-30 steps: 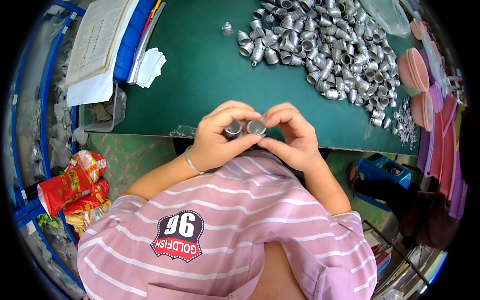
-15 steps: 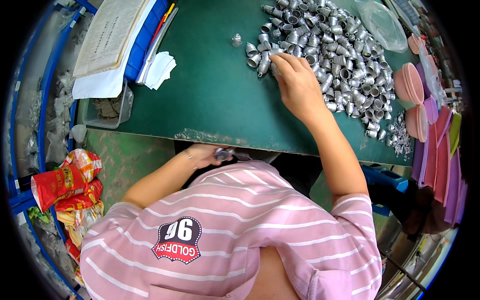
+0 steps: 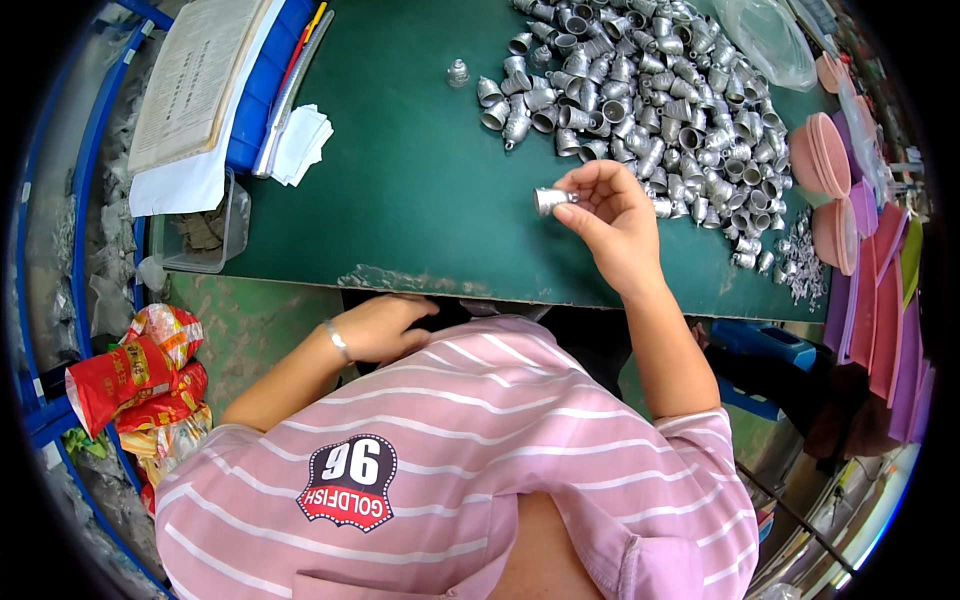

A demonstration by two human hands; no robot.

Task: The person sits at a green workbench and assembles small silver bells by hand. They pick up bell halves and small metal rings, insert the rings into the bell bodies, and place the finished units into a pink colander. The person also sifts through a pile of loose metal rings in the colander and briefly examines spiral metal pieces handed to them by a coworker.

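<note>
Between the thumb and fingertips of my right hand is a small silver metal bell, tilted on its side, its wide end facing left. My right hand hovers over the table just in front of a big heap of similar silver bells. One separate bell stands upright to the left of the heap. Below the table's front edge, close to my lap, my left hand shows its back. Its fingers look apart and nothing shows in them, though the palm side is hidden.
The green table carries papers on a blue tray, a clear plastic box and white slips at left. Small metal bits, pink bowls and a clear bag lie right. Red packets sit lower left.
My right hand has drawn back from the heap toward me with a bell in its grip. The shiny metal piece in my left hand is out of sight, and that hand has shifted left.
</note>
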